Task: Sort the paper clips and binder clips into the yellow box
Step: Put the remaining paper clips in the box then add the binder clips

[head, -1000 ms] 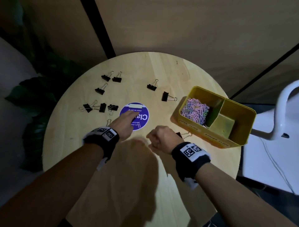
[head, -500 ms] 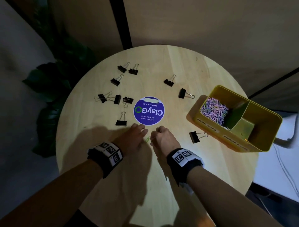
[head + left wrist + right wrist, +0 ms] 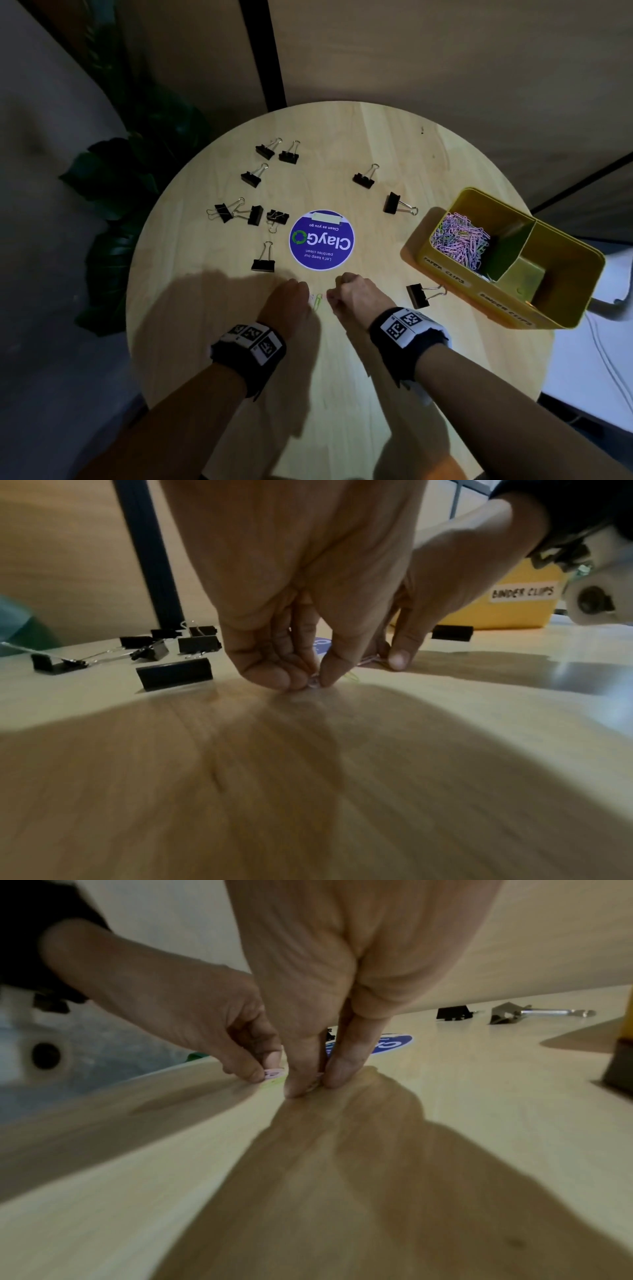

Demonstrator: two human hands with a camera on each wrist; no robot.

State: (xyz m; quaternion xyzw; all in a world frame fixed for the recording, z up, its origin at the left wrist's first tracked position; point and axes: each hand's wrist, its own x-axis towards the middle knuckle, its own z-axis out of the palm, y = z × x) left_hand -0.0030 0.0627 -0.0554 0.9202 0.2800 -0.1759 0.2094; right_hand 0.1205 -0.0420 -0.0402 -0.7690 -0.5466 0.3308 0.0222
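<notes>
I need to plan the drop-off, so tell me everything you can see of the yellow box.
The yellow box is a rectangular open-topped container, apparently painted metal, standing upright at the table's right edge, angled to the person. An inner partition splits it. The farther compartment holds a heap of pastel paper clips; the nearer one looks empty of clips. Its front wall bears two labels, PAPER CLIPS and BINDER CLIPS. One black binder clip lies against that wall, its wire handle seemingly touching it. Neither hand touches the box.

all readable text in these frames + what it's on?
"ClayGo", "Clean as you go", "Let's keep our pantries clean": round blue sticker, upside down to the camera.
"PAPER CLIPS": label on yellow box.
"BINDER CLIPS": label, same box.
Wristband markers: patterns, no words.
</notes>
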